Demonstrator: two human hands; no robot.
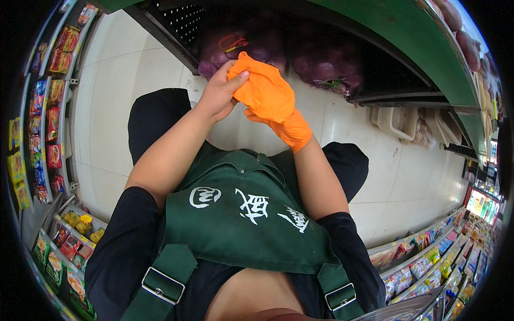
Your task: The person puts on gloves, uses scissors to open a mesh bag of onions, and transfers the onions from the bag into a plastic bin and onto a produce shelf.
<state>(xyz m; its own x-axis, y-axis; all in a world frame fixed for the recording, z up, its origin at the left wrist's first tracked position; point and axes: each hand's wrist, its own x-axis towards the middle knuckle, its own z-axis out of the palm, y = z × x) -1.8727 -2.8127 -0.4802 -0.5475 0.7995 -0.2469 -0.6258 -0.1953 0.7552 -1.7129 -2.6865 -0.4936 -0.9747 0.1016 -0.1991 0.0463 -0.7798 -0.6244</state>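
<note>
An orange disposable glove (263, 86) hangs loosely between my two hands, in front of my knees. My bare left hand (223, 90) pinches its upper left edge between thumb and fingers. My right hand (291, 127) wears a matching orange glove and is at the loose glove's lower end, its fingers partly hidden beneath it. Just beyond the hands, orange-handled scissors (235, 43) lie on a purple mesh sack (211, 60) under the display stand.
The green-edged stand (385, 36) overhangs the floor ahead, with a second mesh sack (325, 68) beneath. Pale plastic baskets (395, 120) stand under it to the right. Shelves of packaged goods curve along the left (66, 100) and lower right (425, 248). Pale tiles (373, 176) show around my knees.
</note>
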